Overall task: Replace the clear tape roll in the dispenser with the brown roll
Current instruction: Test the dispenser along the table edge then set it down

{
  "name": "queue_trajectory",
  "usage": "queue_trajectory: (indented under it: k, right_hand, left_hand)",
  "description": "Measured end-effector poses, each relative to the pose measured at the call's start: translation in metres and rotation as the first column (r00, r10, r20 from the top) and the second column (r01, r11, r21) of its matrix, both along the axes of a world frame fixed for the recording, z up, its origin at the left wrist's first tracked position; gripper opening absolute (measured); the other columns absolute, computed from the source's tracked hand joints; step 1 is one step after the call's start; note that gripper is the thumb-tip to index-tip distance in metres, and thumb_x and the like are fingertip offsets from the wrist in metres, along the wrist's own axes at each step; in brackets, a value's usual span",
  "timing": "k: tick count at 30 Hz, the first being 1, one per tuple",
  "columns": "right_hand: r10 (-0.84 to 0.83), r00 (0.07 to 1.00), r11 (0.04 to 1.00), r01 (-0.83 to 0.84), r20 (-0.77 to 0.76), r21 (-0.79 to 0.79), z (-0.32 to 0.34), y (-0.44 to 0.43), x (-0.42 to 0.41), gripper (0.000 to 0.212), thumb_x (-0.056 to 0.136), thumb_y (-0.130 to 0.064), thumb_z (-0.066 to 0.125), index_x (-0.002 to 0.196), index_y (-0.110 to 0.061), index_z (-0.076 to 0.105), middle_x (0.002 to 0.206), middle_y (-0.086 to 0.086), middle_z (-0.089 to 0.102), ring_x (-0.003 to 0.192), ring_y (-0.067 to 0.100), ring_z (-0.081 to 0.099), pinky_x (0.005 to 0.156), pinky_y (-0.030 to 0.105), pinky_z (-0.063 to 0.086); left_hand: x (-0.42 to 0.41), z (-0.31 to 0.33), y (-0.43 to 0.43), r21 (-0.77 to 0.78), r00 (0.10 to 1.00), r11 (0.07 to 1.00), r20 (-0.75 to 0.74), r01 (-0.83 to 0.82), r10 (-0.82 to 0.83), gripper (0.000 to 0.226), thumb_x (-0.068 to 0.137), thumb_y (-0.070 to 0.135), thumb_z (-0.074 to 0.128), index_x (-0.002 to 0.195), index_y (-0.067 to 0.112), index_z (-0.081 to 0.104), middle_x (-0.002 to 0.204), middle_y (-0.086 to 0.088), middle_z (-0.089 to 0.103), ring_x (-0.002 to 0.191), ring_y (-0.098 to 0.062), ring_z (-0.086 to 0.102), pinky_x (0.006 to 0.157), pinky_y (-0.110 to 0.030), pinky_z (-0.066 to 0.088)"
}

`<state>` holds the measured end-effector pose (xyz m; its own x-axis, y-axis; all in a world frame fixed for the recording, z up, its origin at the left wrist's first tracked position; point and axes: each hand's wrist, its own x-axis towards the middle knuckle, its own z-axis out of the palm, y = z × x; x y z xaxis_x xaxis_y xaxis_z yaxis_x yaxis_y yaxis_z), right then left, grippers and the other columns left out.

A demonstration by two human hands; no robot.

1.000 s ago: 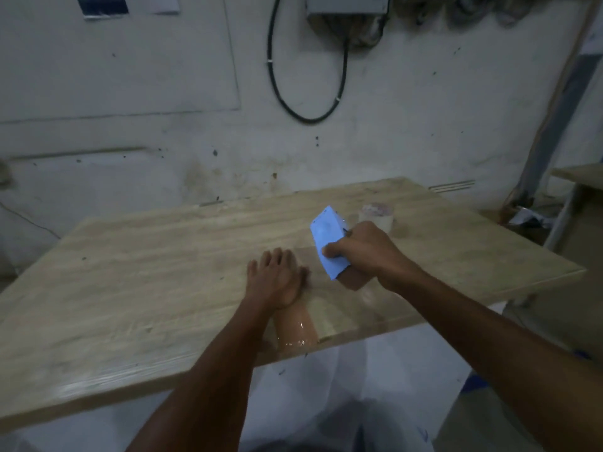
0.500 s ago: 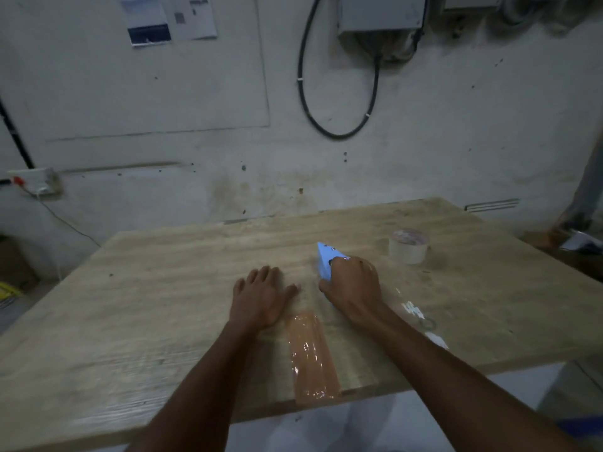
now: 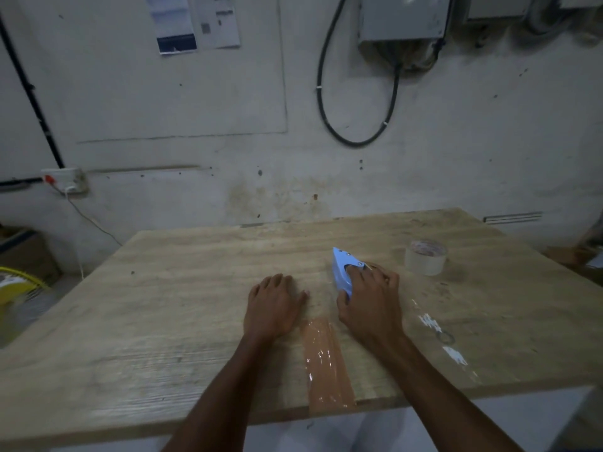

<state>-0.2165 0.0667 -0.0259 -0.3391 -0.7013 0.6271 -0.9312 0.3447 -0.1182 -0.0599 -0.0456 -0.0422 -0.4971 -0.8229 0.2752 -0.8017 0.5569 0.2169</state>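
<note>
Both bare forearms reached forward, converging slightly. Left grip (image 3: 272,308) lay palm-down on the table (image 3: 182,288), fingers straight and close together, thumb angled out to the right. Right grip (image 3: 372,308) was palm-down, fingers curled over the dispenser (image 3: 341,272), thumb against its near left side.

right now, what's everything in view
light blue plastic tape dispenser: one, blue, mid table under right hand
clear plastic tape roll: one, whitish, table's far right
brown tape strip: one, brown, stuck from table's near edge toward hands
white scraps: few, white, right of strip
wooden table: one, pale
looped black cable: one, black, wall
grey metal box: one, grey, wall top
paper notices: two, white, wall
left hand: one, flat on table
right hand: one, grips dispenser
</note>
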Motion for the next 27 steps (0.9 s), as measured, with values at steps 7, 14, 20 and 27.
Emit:
queue_trajectory:
  k: [7, 14, 20, 27]
  right_hand:
    - [0.032, 0.999, 0.996, -0.031, -0.003, 0.078, -0.001, -0.001, -0.002, 0.043, 0.076, -0.033, 0.045, 0.104, -0.01, 0.068, 0.097, 0.008, 0.072, 0.097, 0.028, 0.065, 0.098, 0.041, 0.034]
    - [0.044, 0.999, 0.996, -0.044, 0.001, 0.082, 0.002, 0.0, 0.001, 0.034, 0.078, -0.032, 0.047, 0.089, -0.008, 0.067, 0.085, 0.009, 0.07, 0.084, 0.031, 0.066, 0.086, 0.044, 0.049]
    - [0.037, 0.998, 0.999, -0.036, -0.045, 0.015, -0.002, -0.001, -0.002, 0.027, 0.075, -0.032, 0.059, 0.087, -0.009, 0.067, 0.082, 0.007, 0.069, 0.081, 0.03, 0.066, 0.084, 0.042, 0.039]
    - [0.018, 0.998, 0.997, -0.022, 0.058, 0.069, -0.005, -0.004, -0.003, 0.041, 0.076, -0.036, 0.047, 0.096, -0.009, 0.069, 0.092, 0.01, 0.071, 0.092, 0.033, 0.064, 0.092, 0.043, 0.035]
  left_hand:
    - [0.004, -0.003, 0.004, -0.011, 1.0, 1.0, 0.027, 0.014, -0.014, 0.06, 0.1, 0.058, 0.031, 0.143, 0.019, 0.045, 0.152, -0.004, 0.046, 0.142, -0.023, 0.037, 0.116, -0.041, 0.026]
    - [0.01, -0.005, 0.008, -0.019, 0.999, 1.0, 0.042, 0.012, -0.012, 0.06, 0.098, 0.059, 0.027, 0.139, 0.02, 0.047, 0.15, -0.004, 0.048, 0.139, -0.025, 0.041, 0.114, -0.042, 0.031]
    - [0.01, -0.007, 0.009, -0.038, 0.999, 0.999, 0.043, 0.012, -0.01, 0.06, 0.099, 0.059, 0.026, 0.138, 0.02, 0.048, 0.148, -0.003, 0.049, 0.138, -0.023, 0.042, 0.113, -0.039, 0.031]
    - [0.009, -0.007, 0.008, -0.029, 0.999, 1.0, 0.041, 0.012, -0.01, 0.057, 0.099, 0.058, 0.027, 0.137, 0.021, 0.047, 0.147, -0.002, 0.049, 0.138, -0.023, 0.041, 0.112, -0.04, 0.03]
